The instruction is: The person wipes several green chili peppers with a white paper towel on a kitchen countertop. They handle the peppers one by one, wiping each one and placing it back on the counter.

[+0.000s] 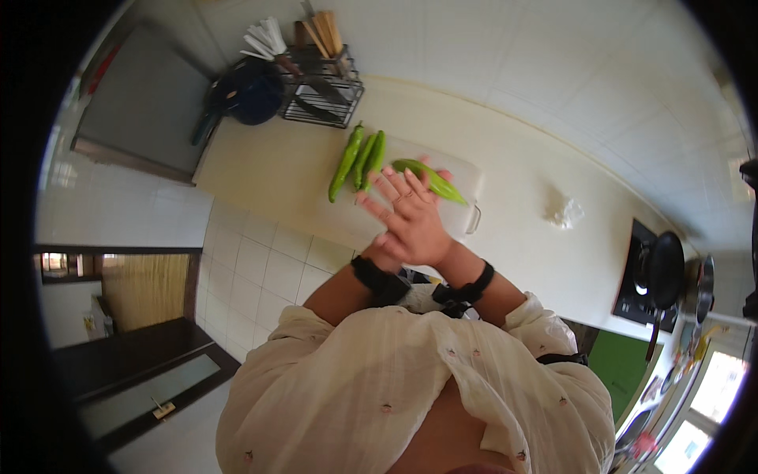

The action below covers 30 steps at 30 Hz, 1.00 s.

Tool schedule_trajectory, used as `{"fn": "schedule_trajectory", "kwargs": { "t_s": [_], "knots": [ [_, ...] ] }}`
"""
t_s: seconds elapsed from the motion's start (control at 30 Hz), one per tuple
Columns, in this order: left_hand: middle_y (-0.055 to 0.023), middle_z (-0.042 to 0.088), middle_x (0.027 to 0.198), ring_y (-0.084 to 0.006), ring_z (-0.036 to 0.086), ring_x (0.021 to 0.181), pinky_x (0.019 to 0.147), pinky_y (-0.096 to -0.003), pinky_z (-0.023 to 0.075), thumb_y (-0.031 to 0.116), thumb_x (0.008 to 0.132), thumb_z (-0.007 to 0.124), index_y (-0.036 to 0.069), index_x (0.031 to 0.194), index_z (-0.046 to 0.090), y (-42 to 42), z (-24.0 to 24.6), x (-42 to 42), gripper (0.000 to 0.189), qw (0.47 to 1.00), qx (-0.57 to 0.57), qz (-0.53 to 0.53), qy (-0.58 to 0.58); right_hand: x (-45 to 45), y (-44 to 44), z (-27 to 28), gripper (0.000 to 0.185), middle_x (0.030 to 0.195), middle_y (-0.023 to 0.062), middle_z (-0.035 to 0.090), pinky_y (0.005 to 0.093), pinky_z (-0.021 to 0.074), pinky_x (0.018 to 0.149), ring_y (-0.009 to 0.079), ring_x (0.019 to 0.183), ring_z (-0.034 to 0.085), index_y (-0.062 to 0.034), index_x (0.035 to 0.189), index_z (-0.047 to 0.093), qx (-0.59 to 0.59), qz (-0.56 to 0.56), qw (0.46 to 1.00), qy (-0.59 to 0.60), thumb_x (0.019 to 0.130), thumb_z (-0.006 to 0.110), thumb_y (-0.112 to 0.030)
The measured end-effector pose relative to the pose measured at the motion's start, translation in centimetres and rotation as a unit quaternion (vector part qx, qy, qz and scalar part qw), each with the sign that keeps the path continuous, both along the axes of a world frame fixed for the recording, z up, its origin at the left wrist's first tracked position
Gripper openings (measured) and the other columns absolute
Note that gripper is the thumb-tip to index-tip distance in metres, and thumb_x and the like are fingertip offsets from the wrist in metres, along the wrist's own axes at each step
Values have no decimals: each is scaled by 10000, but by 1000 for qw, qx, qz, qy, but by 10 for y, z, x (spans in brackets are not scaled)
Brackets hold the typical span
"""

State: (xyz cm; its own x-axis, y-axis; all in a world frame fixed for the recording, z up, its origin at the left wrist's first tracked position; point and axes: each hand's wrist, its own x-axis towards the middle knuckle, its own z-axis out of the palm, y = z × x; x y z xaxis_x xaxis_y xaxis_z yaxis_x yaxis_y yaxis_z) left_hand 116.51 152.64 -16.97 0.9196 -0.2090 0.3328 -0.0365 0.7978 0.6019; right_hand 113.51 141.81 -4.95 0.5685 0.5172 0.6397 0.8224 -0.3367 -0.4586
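Observation:
My left hand [445, 176] reaches across beneath the right one, and its fingertips show around a long green pepper [441, 185]. That pepper slants over a white cutting board [468, 167] with a metal handle [474, 219]. Held above the left hand, my right hand [408, 216] has its fingers spread and grips nothing. It covers most of the left hand. Beyond its fingertips, three more green peppers lie side by side at the board's left part: one outermost [346, 166], one in the middle [364, 159] and one nearest the hands [376, 151]. Both wrists wear black straps.
A black wire rack [323, 112] with knives, chopsticks and white-handled utensils stands by the wall. Beside it leans a dark blue pan [251, 92]. A crumpled clear plastic bag [565, 213] lies to the right on the counter [521, 255]. Farther right, a black frying pan [666, 269] sits at the cooktop [630, 284].

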Motion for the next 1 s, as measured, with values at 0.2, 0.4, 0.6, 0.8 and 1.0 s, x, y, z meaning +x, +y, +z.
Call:
{"fn": "schedule_trajectory", "kwargs": {
  "t_s": [0.2,0.4,0.6,0.8,1.0],
  "knots": [
    [-142,544,1373,-225,524,1253,1103,-374,394,365,1101,500,72,1524,384,40,-27,-10,528,901,379,200,69,45,31,-28,695,1663,227,283,609,110,1231,456,1541,219,-92,1580,408,-173,-244,954,13,996,513,-453],
    [-46,633,834,-105,555,662,572,-258,452,483,1092,476,-2,1347,544,196,-26,12,552,875,390,70,279,147,86,-58,349,1181,162,670,457,493,936,347,1087,629,-49,1239,650,-56,-221,964,137,910,688,-161],
    [-43,625,777,-122,541,606,600,-280,479,512,1093,446,3,1171,595,354,-37,22,536,843,400,25,358,280,239,-79,368,949,216,718,506,547,791,424,899,695,-18,1168,634,-29,-194,962,192,909,706,-270],
    [-17,590,731,-104,539,624,590,-278,441,470,1103,445,45,1119,622,435,-43,17,460,845,414,15,338,392,350,-102,518,864,165,753,417,580,808,329,850,742,-32,1137,708,-105,-282,925,234,843,756,-456],
    [3,571,730,-78,500,605,574,-260,415,474,1106,425,55,1100,638,456,-54,5,470,838,407,-6,363,416,333,-103,345,785,149,753,443,598,782,352,826,740,-63,850,787,-124,-316,877,340,803,749,-403]
  ]
}}
